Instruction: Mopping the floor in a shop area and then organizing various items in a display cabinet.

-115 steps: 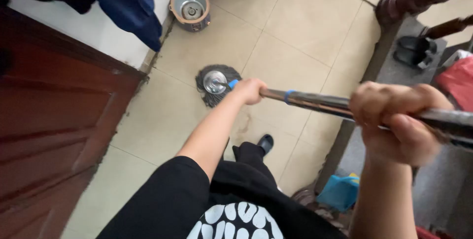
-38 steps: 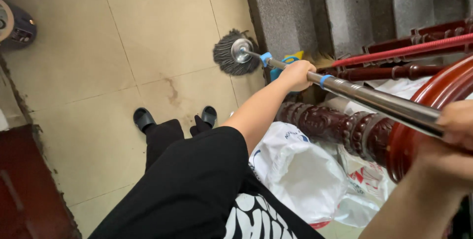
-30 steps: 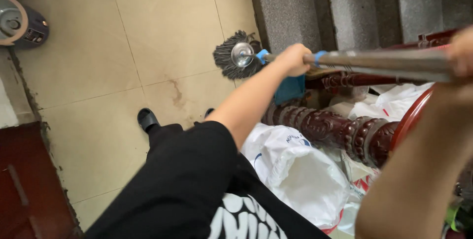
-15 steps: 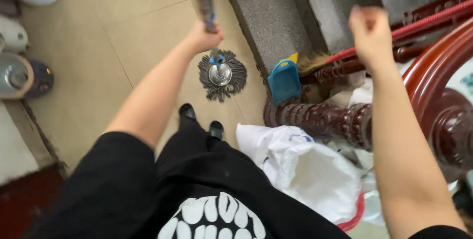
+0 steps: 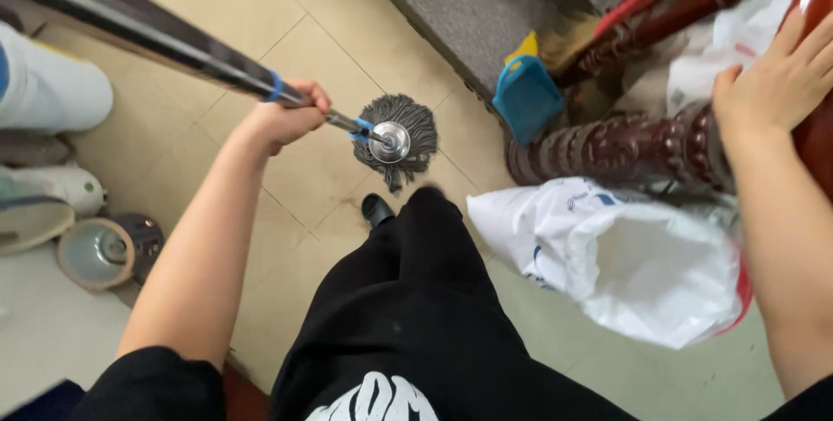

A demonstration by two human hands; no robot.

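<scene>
Left hand (image 5: 286, 117) grips mop pole (image 5: 156, 35); white bag (image 5: 625, 256) nearby.

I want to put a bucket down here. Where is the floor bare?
Bare tiles lie between the mop, the step and the left hand. Crowded: pots on the left, bag and dustpan by the railing.

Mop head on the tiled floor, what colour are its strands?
Grey strands on the round string mop head, around a shiny metal disc; head view shows it.
</scene>
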